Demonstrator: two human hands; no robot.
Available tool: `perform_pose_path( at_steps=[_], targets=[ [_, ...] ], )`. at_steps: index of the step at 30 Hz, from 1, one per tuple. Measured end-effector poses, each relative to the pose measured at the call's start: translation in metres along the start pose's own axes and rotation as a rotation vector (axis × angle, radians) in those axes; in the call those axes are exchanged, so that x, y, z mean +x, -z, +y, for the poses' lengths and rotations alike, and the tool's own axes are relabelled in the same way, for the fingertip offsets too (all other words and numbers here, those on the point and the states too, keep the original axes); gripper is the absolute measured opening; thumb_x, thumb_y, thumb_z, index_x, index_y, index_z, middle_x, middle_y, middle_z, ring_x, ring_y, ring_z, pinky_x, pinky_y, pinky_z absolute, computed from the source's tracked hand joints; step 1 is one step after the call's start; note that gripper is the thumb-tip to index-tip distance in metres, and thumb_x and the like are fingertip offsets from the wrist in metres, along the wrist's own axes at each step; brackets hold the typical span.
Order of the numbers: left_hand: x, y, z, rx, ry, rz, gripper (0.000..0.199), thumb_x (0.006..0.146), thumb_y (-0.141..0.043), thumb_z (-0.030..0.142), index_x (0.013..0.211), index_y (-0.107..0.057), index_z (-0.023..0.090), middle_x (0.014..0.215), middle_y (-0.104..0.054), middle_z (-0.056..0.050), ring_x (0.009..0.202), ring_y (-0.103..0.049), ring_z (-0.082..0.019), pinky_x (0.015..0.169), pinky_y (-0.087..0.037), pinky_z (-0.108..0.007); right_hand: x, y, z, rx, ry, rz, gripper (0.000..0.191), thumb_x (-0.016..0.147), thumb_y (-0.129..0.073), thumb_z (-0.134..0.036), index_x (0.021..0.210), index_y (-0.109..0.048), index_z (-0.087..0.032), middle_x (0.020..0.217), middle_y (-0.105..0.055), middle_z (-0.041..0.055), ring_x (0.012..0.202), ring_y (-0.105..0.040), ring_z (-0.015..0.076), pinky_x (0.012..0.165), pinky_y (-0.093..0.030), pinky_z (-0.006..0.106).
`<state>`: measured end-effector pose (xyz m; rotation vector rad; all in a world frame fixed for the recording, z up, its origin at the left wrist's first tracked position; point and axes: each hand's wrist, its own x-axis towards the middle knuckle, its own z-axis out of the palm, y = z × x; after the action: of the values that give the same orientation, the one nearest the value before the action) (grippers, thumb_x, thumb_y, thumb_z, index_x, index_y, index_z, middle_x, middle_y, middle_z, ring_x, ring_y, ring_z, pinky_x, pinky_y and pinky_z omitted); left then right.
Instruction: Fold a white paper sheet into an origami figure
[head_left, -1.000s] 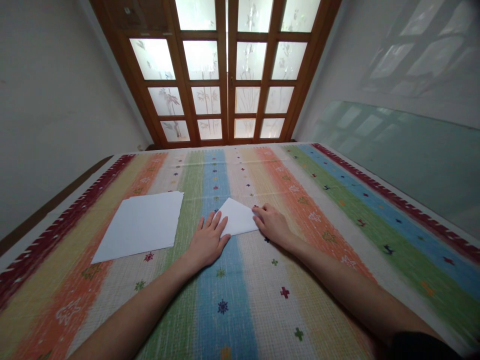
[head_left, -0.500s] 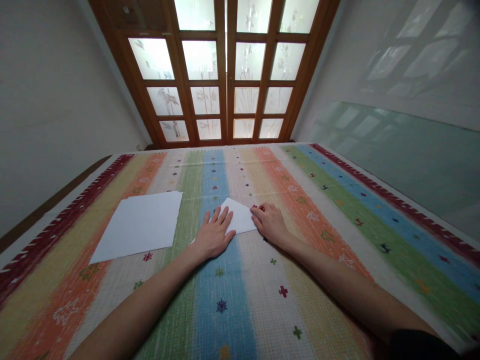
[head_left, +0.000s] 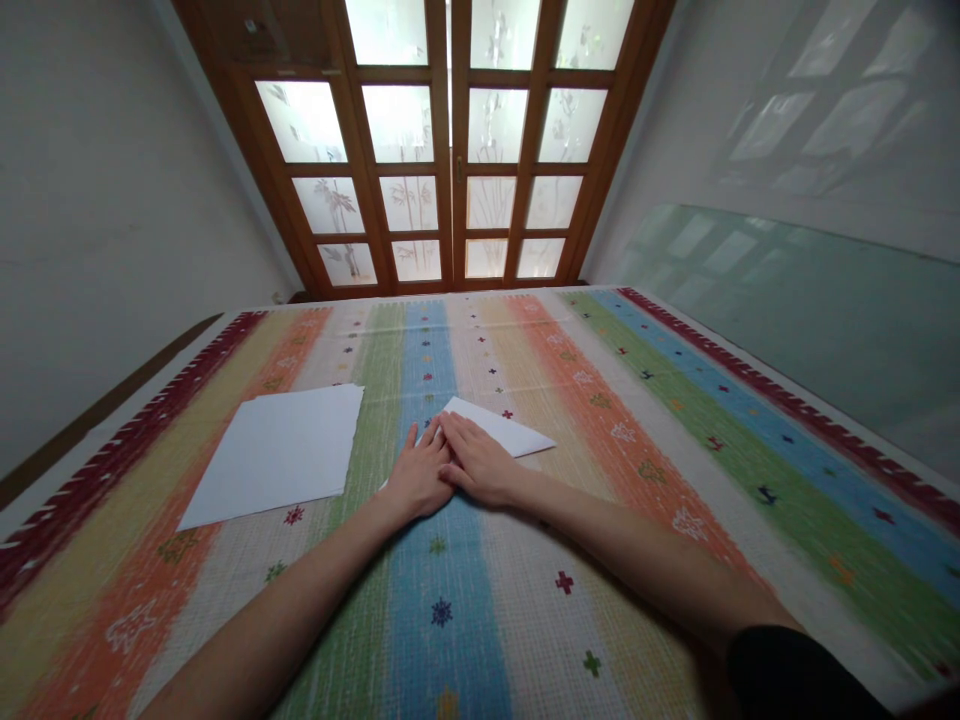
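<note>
A folded sheet of white paper (head_left: 517, 434) lies on the striped tablecloth (head_left: 442, 660), its pointed end out to the right. My left hand (head_left: 421, 474) rests flat on the paper's left part with the fingers stretched forward. Close against it, my right hand (head_left: 478, 458) lies flat on the paper, its fingertips meeting the left hand's fingers. Both palms face down, and neither hand grips anything. Much of the paper is hidden under the hands.
A stack of white paper sheets (head_left: 274, 455) lies to the left on the cloth. Beyond the table's far edge stand wooden doors with frosted panes (head_left: 409, 205). A greenish glass panel (head_left: 787, 290) leans along the right wall.
My right hand has let go of the paper's right side and moved left, flattening beside my left hand. The paper's pointed right end now shows. My left hand has stayed in place.
</note>
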<state>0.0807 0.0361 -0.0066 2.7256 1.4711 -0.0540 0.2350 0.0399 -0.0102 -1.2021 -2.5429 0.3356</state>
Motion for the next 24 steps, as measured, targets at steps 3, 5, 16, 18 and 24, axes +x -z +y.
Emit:
perform_pose_path(
  at_steps=[3, 5, 16, 18, 24],
  targets=[
    [0.000, 0.001, 0.001, -0.015, 0.035, 0.016, 0.064, 0.094, -0.034, 0.033, 0.154, -0.021, 0.014, 0.161, -0.021, -0.012, 0.149, -0.017, -0.028, 0.118, -0.016, -0.053, 0.008, -0.003, 0.002, -0.035, -0.114, -0.023, 0.071, 0.099, -0.031, -0.046, 0.150, -0.024, 0.002, 0.157, -0.026, 0.0222, 0.147, -0.023, 0.0291, 0.120, -0.022, 0.043],
    [0.001, 0.001, 0.002, -0.021, 0.044, 0.032, 0.063, 0.096, -0.031, 0.035, 0.154, -0.022, 0.012, 0.160, -0.022, -0.012, 0.148, -0.018, -0.028, 0.118, -0.017, -0.053, 0.009, -0.003, 0.006, -0.076, -0.160, -0.013, 0.070, 0.100, -0.028, -0.045, 0.150, -0.024, 0.003, 0.157, -0.026, 0.0219, 0.147, -0.024, 0.0286, 0.120, -0.021, 0.042],
    [-0.009, 0.002, -0.012, 0.010, 0.073, 0.013, 0.061, 0.098, -0.029, 0.038, 0.152, -0.028, 0.010, 0.158, -0.026, -0.014, 0.148, -0.022, -0.028, 0.117, -0.019, -0.054, -0.010, 0.007, 0.027, -0.224, -0.159, -0.077, 0.070, 0.099, -0.027, -0.050, 0.150, -0.030, -0.002, 0.157, -0.026, 0.0201, 0.147, -0.022, 0.0301, 0.118, -0.019, 0.049],
    [-0.011, 0.001, -0.015, 0.013, 0.081, 0.016, 0.061, 0.098, -0.029, 0.038, 0.152, -0.028, 0.010, 0.158, -0.027, -0.014, 0.148, -0.021, -0.028, 0.117, -0.019, -0.054, -0.014, 0.009, 0.030, -0.229, -0.177, -0.074, 0.070, 0.098, -0.028, -0.050, 0.150, -0.030, -0.003, 0.157, -0.026, 0.0202, 0.147, -0.023, 0.0301, 0.118, -0.019, 0.049],
    [-0.011, -0.004, -0.018, 0.014, 0.078, 0.046, 0.061, 0.097, -0.031, 0.040, 0.152, -0.028, 0.013, 0.158, -0.028, -0.013, 0.148, -0.020, -0.028, 0.117, -0.018, -0.055, -0.033, 0.018, 0.045, -0.252, -0.236, -0.078, 0.066, 0.098, -0.027, -0.046, 0.150, -0.031, -0.006, 0.157, -0.027, 0.0179, 0.147, -0.023, 0.0295, 0.118, -0.020, 0.051]
  ],
)
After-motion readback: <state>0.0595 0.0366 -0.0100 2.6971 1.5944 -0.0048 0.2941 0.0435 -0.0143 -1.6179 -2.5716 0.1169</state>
